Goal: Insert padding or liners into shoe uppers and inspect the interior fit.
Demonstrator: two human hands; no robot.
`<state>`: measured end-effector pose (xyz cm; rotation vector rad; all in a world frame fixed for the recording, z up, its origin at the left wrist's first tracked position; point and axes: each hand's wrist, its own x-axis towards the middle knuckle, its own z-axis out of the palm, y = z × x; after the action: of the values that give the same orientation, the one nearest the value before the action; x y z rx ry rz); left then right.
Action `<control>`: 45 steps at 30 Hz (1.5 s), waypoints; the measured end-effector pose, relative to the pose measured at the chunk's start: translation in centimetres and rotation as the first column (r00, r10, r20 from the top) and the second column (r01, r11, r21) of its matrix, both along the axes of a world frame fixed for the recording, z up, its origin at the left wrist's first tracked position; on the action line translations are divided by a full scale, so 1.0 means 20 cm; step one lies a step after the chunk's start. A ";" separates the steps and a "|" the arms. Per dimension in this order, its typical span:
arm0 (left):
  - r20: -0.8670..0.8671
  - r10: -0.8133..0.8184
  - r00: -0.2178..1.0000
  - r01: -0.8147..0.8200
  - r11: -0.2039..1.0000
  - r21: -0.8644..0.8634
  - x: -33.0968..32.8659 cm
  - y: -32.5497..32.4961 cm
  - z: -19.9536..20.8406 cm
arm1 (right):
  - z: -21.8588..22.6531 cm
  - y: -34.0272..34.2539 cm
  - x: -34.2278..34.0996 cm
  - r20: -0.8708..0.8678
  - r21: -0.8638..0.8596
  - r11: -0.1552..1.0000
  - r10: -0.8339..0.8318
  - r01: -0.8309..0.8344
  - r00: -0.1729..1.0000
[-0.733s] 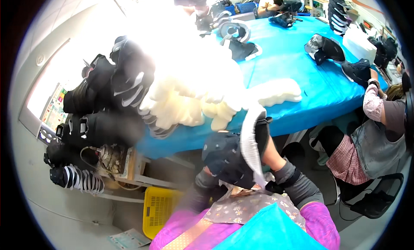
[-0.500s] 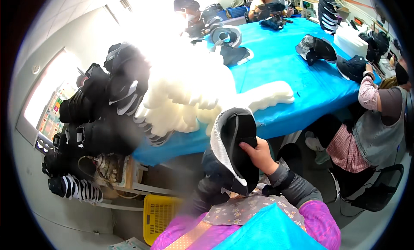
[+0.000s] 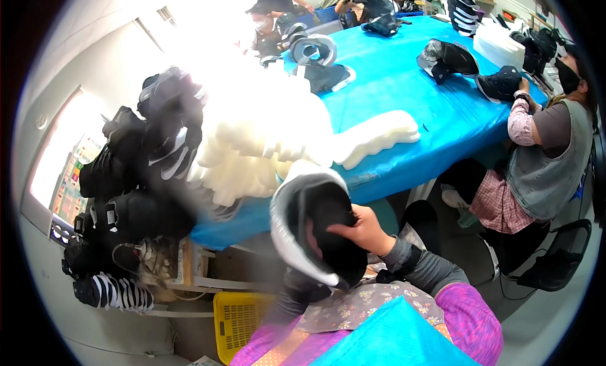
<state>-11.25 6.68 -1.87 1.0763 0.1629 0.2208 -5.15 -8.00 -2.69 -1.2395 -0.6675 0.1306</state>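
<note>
A black cap (image 3: pixel 322 205) with a pale underside to its brim is held in front of my body, tilted so its dark inside faces me. My right hand (image 3: pixel 365 230) pinches the cap's right edge, thumb over the inside and fingers behind. My left forearm, in a dark grey sleeve, runs up behind the cap on the left. The cap hides most of my left hand; a small patch of skin (image 3: pixel 310 234) shows at the inside of the cap. Just beyond, white curved foam pieces (image 3: pixel 259 138) are heaped on the blue-covered table (image 3: pixel 379 154), one stack (image 3: pixel 377 137) apart.
Black caps (image 3: pixel 167 123) are piled at left, above a yellow basket (image 3: pixel 240 325). At right a co-worker (image 3: pixel 549 138) handles a dark cap (image 3: pixel 502 84). Others sit at the far side. More caps (image 3: pixel 448 60) and white foam (image 3: pixel 499 44) lie on the table.
The cap has moved left and turned, so more of its inside faces me. My right hand has shifted left with it, still gripping its edge. The whole view has shifted slightly.
</note>
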 end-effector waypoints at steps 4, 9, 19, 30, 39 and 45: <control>-0.018 0.004 1.000 -0.005 0.998 -0.064 0.02 0.01 0.00 | 0.05 0.01 0.02 0.160 -0.067 0.997 -0.013 0.024 0.987; -0.031 -0.016 0.999 0.014 0.998 -0.063 0.01 0.01 -0.03 | -0.05 0.01 0.03 -0.018 -0.112 0.984 -0.141 0.138 0.990; -0.052 -0.027 0.998 0.025 0.999 -0.030 0.00 0.00 -0.08 | -0.12 0.04 0.05 -0.226 -0.086 0.985 -0.165 0.149 0.960; -0.072 -0.013 0.997 0.012 1.000 -0.011 -0.02 0.02 -0.13 | -0.12 0.03 0.01 -0.151 -0.065 0.997 -0.054 0.045 0.987; -0.088 0.015 0.996 -0.010 0.998 0.063 -0.03 0.03 -0.19 | -0.13 -0.05 0.09 -0.040 -0.187 0.977 -0.111 0.102 0.993; -0.046 0.051 0.998 -0.039 0.974 0.225 0.03 0.04 -0.24 | -0.10 -0.02 0.11 -0.017 -0.119 0.972 -0.205 0.201 0.979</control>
<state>-10.72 7.51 -6.68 1.3044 0.2126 0.2570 -2.96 -8.46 -4.77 -1.4086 -0.5095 0.0178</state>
